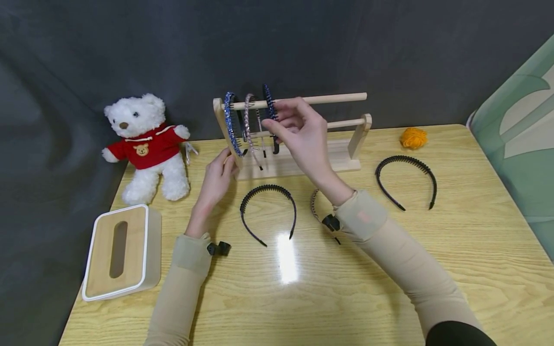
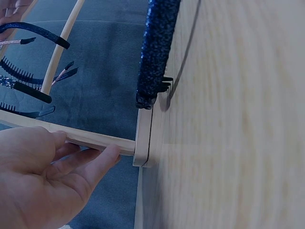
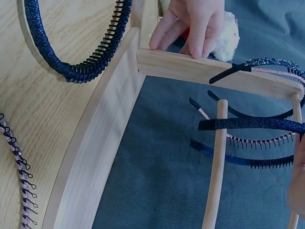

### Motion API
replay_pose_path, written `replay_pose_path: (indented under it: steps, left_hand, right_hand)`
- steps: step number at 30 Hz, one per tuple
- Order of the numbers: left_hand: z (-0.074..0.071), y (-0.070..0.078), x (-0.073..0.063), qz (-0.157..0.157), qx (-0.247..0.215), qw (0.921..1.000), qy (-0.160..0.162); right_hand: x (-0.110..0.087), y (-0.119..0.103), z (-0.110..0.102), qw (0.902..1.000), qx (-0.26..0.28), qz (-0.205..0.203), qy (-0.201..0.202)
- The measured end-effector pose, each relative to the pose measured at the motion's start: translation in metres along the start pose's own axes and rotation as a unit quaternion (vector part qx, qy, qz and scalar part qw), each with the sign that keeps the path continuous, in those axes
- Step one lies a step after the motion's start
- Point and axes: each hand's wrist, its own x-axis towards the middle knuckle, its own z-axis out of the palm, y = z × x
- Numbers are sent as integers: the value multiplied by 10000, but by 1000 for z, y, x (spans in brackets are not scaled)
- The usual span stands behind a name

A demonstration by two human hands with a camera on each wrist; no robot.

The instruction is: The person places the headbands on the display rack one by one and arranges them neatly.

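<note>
My right hand [image 1: 303,132] pinches a dark blue toothed headband [image 1: 269,102] at the top bar of a wooden headband rack [image 1: 337,98]. In the right wrist view that headband [image 3: 257,125] crosses the lower bar, with only a bit of the hand at the right edge. Low on the rack's left side post [image 2: 95,139], my left hand [image 1: 218,178] grips the wood between thumb and fingers. Left of the held headband, a blue glitter headband [image 1: 229,120] and a pink braided one [image 1: 247,120] hang on the bar.
A dark toothed headband [image 1: 268,187] lies before the rack. Beside it, a pink-and-black one [image 1: 314,204] is partly hidden by my right arm. Farther right are a black headband [image 1: 407,158] and an orange pompom [image 1: 413,138]. A white teddy bear [image 1: 157,149] and tissue box [image 1: 97,254] stand left.
</note>
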Motion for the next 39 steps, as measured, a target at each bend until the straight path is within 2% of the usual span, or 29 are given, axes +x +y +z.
replay_pose_path:
  steps: [10,19,27,33,39]
  left_hand:
    - [0,0,0,51,43,10000,34]
    - [0,0,0,67,16,10000,15]
    - [-1,-1,0,54,79,9999,28]
    - [-1,-1,1,54,91,9999,47]
    - [0,-1,0,30,58,10000,47]
  right_hand:
    - [-3,1,0,9998,5,-174,-39]
    - [-5,-1,-2,9999,-53,-143,-29]
    - [-7,-2,-6,9987,-305,-403,-28]
    - [-10,-2,-14,9978,-444,-485,1]
    - [-15,-1,-33,9971,-543,-529,-11]
